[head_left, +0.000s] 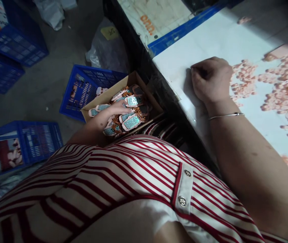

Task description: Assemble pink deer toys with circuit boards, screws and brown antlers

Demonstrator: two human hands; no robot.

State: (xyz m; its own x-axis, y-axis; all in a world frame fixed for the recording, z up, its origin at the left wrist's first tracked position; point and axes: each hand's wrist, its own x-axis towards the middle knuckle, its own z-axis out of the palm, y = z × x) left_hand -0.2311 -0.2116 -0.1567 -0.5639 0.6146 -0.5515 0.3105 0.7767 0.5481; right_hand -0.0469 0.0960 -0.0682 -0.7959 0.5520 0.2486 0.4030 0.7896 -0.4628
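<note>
My left hand (118,107) reaches into a cardboard box (95,101) beside my lap. Its fingers and thumb close on the end of a flat, rounded pink-edged piece with a shiny teal face (134,100). More such teal-faced pieces (131,122) lie around it in the box, mixed with small orange-brown parts (144,109). On the white tabletop rests my right hand (211,79), curled into a loose fist with nothing visible in it. Small pinkish-orange parts (245,79) are spread just beyond its wrist.
A large heap of similar small parts (285,91) covers the table's right side. Behind the box stands a blue crate (68,91); other blue crates (29,44) are on the floor at left. A clear plastic bag (108,50) sits against the table's dark edge.
</note>
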